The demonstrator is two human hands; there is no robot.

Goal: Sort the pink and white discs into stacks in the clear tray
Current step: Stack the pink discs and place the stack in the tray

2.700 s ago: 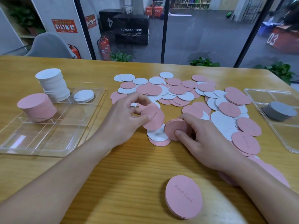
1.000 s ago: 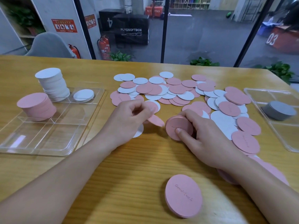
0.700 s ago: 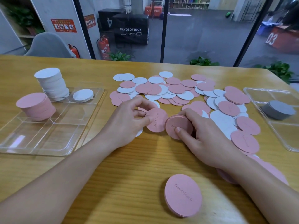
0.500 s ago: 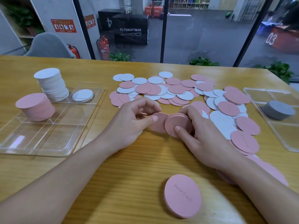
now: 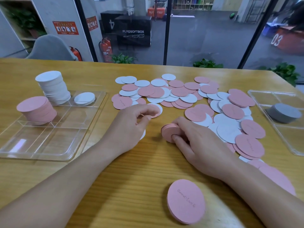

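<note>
Both hands curl: right hand (image 5: 195, 142) grips pink stack (image 5: 169, 131), left hand (image 5: 130, 127) pinches disc (image 5: 154, 111).

Soft, even daylight fills the room, coming through the glass wall beyond the far edge of the wooden table (image 5: 82, 178). The far tabletop carries a pale sheen, and a white glare patch sits on the near left corner of the clear tray (image 5: 54, 145). Shadows are faint and short, pooling under the left hand (image 5: 130, 129) and right hand (image 5: 197, 145). The wide lens bows the window frames and table edge outward. The near forearms and the pink disc stack (image 5: 185, 201) at the bottom look slightly soft.
</note>
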